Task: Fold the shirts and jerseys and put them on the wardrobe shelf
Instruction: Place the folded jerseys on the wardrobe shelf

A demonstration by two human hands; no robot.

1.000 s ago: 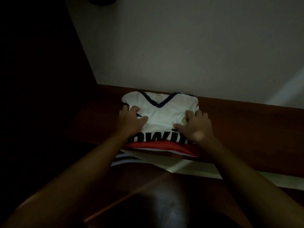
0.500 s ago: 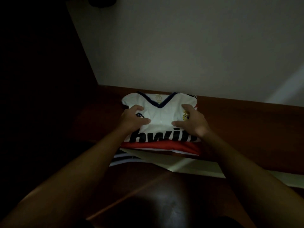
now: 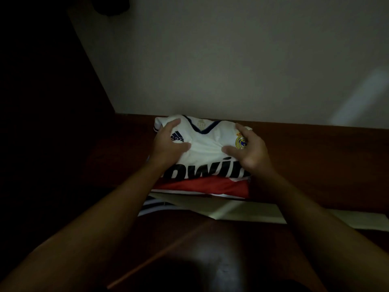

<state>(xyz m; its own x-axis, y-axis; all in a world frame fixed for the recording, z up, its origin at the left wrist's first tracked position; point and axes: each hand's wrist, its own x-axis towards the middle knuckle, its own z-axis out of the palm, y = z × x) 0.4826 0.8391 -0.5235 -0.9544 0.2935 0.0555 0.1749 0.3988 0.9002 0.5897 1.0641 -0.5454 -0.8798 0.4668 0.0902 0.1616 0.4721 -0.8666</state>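
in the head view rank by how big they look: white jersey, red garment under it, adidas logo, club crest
1. white jersey
2. red garment, only its front edge shows
3. adidas logo and club crest, too alike and partly covered to rank

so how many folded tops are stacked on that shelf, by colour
white jersey: 1, on top, both hands resting on it
red garment: 1, directly under the white one
Total: 2 in the stack
A striped black-and-white piece shows lower down, below the shelf edge; too dark to tell what it is.

Left hand [image 3: 168, 144] and right hand [image 3: 250, 150]: both bare, without rings or watch; forearms bare, with no sleeves in view.
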